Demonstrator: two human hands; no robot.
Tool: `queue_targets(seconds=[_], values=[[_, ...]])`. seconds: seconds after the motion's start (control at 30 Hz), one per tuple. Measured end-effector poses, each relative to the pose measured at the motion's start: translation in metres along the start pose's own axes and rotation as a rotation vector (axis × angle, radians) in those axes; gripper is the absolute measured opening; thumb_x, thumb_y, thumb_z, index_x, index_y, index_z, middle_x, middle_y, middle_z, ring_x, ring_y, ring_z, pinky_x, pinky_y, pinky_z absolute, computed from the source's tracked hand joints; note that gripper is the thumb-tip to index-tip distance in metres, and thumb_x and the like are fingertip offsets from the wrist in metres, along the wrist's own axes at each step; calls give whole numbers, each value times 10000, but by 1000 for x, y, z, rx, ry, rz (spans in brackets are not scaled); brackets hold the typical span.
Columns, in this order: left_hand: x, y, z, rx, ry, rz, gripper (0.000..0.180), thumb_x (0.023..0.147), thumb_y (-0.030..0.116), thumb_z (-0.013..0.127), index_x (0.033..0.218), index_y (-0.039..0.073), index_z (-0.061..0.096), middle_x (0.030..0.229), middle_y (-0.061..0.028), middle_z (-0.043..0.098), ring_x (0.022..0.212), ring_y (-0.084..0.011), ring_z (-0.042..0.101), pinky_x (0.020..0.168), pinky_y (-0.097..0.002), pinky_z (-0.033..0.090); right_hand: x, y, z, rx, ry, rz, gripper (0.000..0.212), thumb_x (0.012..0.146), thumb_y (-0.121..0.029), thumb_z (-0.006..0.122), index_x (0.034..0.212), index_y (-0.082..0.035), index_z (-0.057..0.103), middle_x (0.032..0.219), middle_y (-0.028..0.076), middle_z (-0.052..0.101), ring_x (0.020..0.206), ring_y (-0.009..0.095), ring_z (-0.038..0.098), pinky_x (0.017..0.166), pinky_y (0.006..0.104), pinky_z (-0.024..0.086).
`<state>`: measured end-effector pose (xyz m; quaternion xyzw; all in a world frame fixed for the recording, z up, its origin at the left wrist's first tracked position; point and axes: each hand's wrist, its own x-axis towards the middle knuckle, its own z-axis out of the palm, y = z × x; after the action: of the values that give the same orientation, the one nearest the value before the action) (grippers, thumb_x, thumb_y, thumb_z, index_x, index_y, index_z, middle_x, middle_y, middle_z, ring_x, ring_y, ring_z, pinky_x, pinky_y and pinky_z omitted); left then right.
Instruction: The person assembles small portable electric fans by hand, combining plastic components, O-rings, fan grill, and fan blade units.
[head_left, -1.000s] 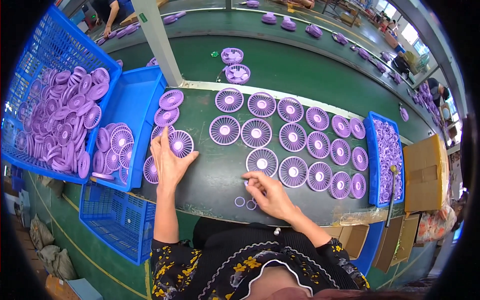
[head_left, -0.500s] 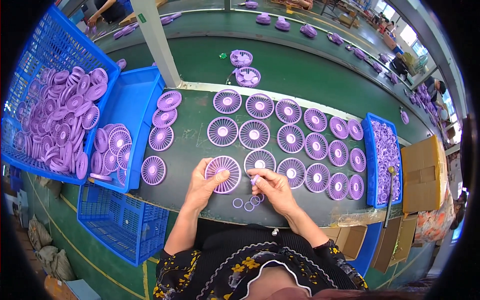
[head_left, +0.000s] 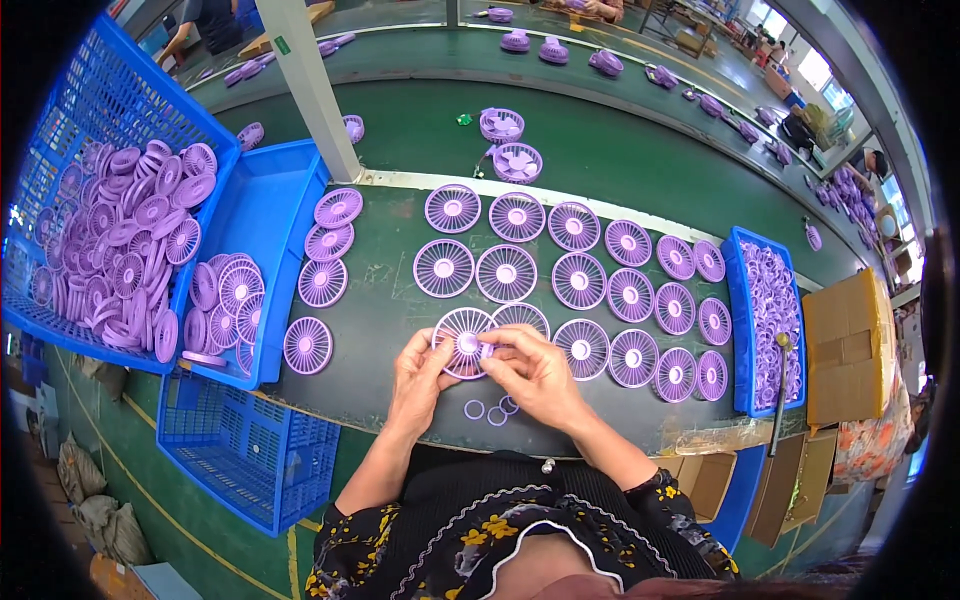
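Note:
Between the fingers and thumb of my left hand [head_left: 412, 388], a round purple fan grille [head_left: 462, 322] is held up off the worktable, its face turned toward me. My right hand [head_left: 537, 372] is closed in a pinch on a small purple ring [head_left: 487, 352], which is at the grille's right side; whether the two touch I cannot tell. Several loose rings [head_left: 497, 416] lie on the table just below my hands. Rows of fan grilles [head_left: 578, 280] lie flat beyond and to the right, one partly hidden behind my right fingers.
Left stand a blue crate [head_left: 200, 110] heaped with grilles and a blue tray [head_left: 275, 185] holding several more. A blue bin [head_left: 741, 330] of rings is at right, beside a metal rod [head_left: 778, 400] and a cardboard box [head_left: 840, 345]. Beyond a post [head_left: 310, 90] runs a green conveyor [head_left: 400, 130] carrying fan parts.
My left hand has shifted the grille slightly right, and my right hand has brought the ring up to it. Fan parts on the near conveyor moved right; those on the far one moved left.

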<state>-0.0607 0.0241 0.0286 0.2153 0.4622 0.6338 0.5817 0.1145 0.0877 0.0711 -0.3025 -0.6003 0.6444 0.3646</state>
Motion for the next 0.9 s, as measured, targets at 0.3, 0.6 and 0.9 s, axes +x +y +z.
queue_targets(seconds=[0.3,0.6,0.9], values=[[-7,-5,9,104,-27,28,210,1038,164,558,1178,10,588,1084,-99,688,937,-154,703,792,-319,627,8,2,3,-766,17,-405,261,837,-57,747,1090,-7,705,1001,157,702,953,346,680,821,404,559],[-7,1,5,100,-68,22,251,1035,188,584,1182,-15,604,1023,-77,706,863,-102,694,709,-248,595,8,2,-6,-789,-91,-491,223,830,-80,766,1042,-14,742,990,120,693,904,292,678,795,374,560],[-9,20,1,234,-189,-45,209,971,134,689,1108,-18,647,943,-61,714,788,-77,671,684,-225,578,14,-10,-18,-742,-305,-546,225,802,-104,793,1011,-31,749,1001,77,685,932,269,662,808,364,551]])
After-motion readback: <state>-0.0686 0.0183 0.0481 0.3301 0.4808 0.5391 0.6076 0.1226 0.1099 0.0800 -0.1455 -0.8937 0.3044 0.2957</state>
